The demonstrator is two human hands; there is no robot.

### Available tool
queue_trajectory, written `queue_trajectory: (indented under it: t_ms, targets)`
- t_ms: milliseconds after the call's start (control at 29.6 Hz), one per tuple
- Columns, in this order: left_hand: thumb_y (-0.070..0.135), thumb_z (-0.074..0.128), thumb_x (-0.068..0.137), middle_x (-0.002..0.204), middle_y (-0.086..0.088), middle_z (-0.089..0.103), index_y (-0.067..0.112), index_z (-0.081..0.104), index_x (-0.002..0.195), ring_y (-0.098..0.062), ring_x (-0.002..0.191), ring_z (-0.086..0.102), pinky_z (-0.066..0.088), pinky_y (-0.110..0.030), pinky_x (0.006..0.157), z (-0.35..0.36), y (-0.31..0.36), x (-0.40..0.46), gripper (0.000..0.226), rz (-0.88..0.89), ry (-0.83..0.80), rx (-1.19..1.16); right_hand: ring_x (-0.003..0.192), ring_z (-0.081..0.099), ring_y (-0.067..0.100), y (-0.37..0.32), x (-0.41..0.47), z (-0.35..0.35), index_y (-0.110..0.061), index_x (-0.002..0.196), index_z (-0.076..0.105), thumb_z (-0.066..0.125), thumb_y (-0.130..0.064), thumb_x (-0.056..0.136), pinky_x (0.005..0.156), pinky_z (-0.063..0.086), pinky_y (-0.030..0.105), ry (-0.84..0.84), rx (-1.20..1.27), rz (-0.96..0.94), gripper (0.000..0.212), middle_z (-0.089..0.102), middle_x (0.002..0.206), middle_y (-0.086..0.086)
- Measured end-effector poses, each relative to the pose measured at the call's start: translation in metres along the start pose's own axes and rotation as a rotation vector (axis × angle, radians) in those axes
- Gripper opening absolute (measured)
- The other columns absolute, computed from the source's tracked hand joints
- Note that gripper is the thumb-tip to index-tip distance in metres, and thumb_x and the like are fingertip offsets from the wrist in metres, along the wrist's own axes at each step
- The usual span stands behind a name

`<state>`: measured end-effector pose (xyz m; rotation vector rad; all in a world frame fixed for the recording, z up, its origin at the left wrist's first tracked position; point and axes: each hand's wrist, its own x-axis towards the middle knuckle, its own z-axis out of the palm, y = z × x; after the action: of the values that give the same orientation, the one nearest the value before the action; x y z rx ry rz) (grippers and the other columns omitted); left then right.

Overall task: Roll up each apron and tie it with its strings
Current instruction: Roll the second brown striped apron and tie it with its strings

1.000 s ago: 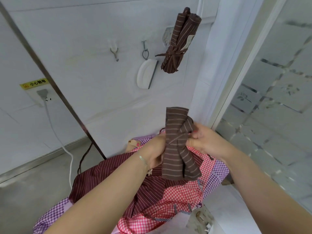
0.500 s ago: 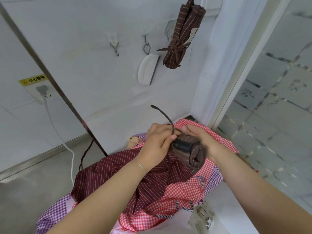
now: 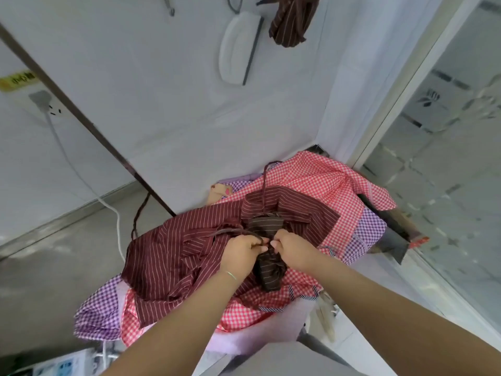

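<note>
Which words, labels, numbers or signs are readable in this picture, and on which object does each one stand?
Yellow sticker on the wall above the socket: it carries dark characters, too blurred to read.
Paper tag by the pile of aprons: pink marks, not readable.
Printed packaging at the bottom left edge: blue print, too blurred to read.
No other text shows.

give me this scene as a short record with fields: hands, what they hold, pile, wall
left hand: pinches a brown string at the roll
right hand: grips the rolled brown apron
roll state: rolled, tie not finished
pile under the hands: maroon striped apron, red check apron, purple check apron
wall: tied brown roll hanging, white holder, hook
</note>
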<state>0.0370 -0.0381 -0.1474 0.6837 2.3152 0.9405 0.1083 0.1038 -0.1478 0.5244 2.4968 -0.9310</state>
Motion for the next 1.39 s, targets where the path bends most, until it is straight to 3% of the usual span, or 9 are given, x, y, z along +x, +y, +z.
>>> queue_trajectory:
  t_ms: [135, 304, 439, 608, 845, 980, 1081, 1250, 1385]
  targets:
    - [0.023, 0.056, 0.096, 0.104, -0.005, 0.067, 0.015, 0.065, 0.111, -0.021, 0.102, 0.059, 0.046, -0.032, 0.084, 0.017, -0.022, -0.004, 0.019, -0.021, 0.008, 0.251, 0.056, 0.04, 0.011, 0.005, -0.004, 0.03, -0.005, 0.108, 0.047, 0.038, -0.021, 0.104, 0.049, 0.026, 0.025, -0.01, 0.043, -0.008, 0.019, 0.044, 0.067, -0.002]
    - [0.017, 0.053, 0.097, 0.105, -0.004, 0.066, 0.021, 0.067, 0.12, -0.019, 0.101, 0.058, 0.046, -0.031, 0.09, 0.022, -0.023, 0.002, 0.027, 0.112, 0.023, 0.21, 0.069, 0.052, 0.022, 0.008, -0.004, 0.031, -0.004, 0.11, 0.046, 0.035, -0.02, 0.104, 0.061, 0.04, 0.035, 0.003, 0.098, -0.058, 0.02, 0.054, 0.078, 0.006]
    - [0.006, 0.052, 0.093, 0.078, 0.002, 0.06, 0.014, 0.072, 0.093, -0.017, 0.085, 0.048, 0.045, -0.041, 0.081, 0.028, -0.029, 0.018, 0.021, 0.179, -0.117, 0.295, 0.081, 0.063, 0.022, 0.016, -0.011, 0.028, -0.014, 0.108, 0.039, 0.027, -0.027, 0.105, 0.078, 0.051, 0.043, -0.011, 0.156, -0.082, 0.017, 0.065, 0.092, 0.011]
    - [0.005, 0.044, 0.097, 0.09, -0.01, 0.058, 0.004, 0.064, 0.089, -0.025, 0.094, 0.05, 0.042, -0.034, 0.078, 0.036, -0.032, 0.023, 0.021, 0.131, -0.115, 0.404, 0.081, 0.068, 0.027, 0.008, -0.005, 0.025, -0.016, 0.109, 0.041, 0.027, -0.032, 0.105, 0.076, 0.052, 0.05, 0.025, 0.147, -0.121, 0.021, 0.067, 0.096, 0.014]
    - [0.015, 0.044, 0.1, 0.085, -0.001, 0.062, 0.008, 0.067, 0.094, -0.019, 0.086, 0.051, 0.041, -0.029, 0.089, 0.035, -0.039, 0.023, 0.024, 0.051, -0.099, 0.165, 0.082, 0.065, 0.02, 0.017, 0.005, 0.018, -0.02, 0.13, 0.042, 0.03, -0.024, 0.105, 0.083, 0.051, 0.039, -0.04, 0.392, 0.026, 0.028, 0.066, 0.103, 0.007]
    - [0.011, 0.051, 0.098, 0.084, 0.007, 0.066, 0.014, 0.072, 0.098, -0.001, 0.081, 0.058, 0.041, -0.007, 0.071, 0.021, -0.029, 0.026, 0.021, -0.137, -0.135, -0.201, 0.086, 0.061, 0.024, 0.023, 0.009, 0.022, -0.012, 0.113, 0.055, 0.04, -0.021, 0.101, 0.074, 0.047, 0.037, -0.005, 0.027, -0.003, 0.021, 0.063, 0.091, 0.005]
    - [-0.003, 0.058, 0.09, 0.085, 0.004, 0.069, 0.011, 0.075, 0.096, 0.001, 0.08, 0.061, 0.046, -0.009, 0.076, 0.013, -0.026, 0.033, 0.023, -0.197, -0.171, -0.307, 0.095, 0.056, 0.023, 0.023, 0.006, 0.034, -0.013, 0.11, 0.063, 0.046, -0.026, 0.099, 0.077, 0.048, 0.036, 0.074, -0.153, -0.064, 0.024, 0.056, 0.102, 0.004]
    - [0.0, 0.056, 0.081, 0.096, 0.001, 0.064, 0.015, 0.069, 0.091, -0.017, 0.085, 0.06, 0.048, -0.031, 0.074, 0.018, -0.029, 0.036, 0.022, 0.176, -0.098, 0.359, 0.122, 0.042, 0.023, 0.03, 0.006, 0.041, -0.012, 0.119, 0.064, 0.049, -0.028, 0.097, 0.095, 0.046, 0.036, 0.233, -0.242, -0.212, 0.031, 0.045, 0.134, 0.005]
    - [0.009, 0.045, 0.079, 0.088, -0.004, 0.065, 0.01, 0.069, 0.097, -0.023, 0.066, 0.064, 0.044, -0.027, 0.038, 0.037, -0.052, 0.031, 0.03, 0.533, 0.154, 0.6, 0.095, 0.061, 0.018, 0.024, 0.019, 0.04, -0.014, 0.126, 0.057, 0.041, -0.014, 0.1, 0.087, 0.05, 0.035, 0.19, 0.389, 0.013, 0.03, 0.065, 0.107, 0.004]
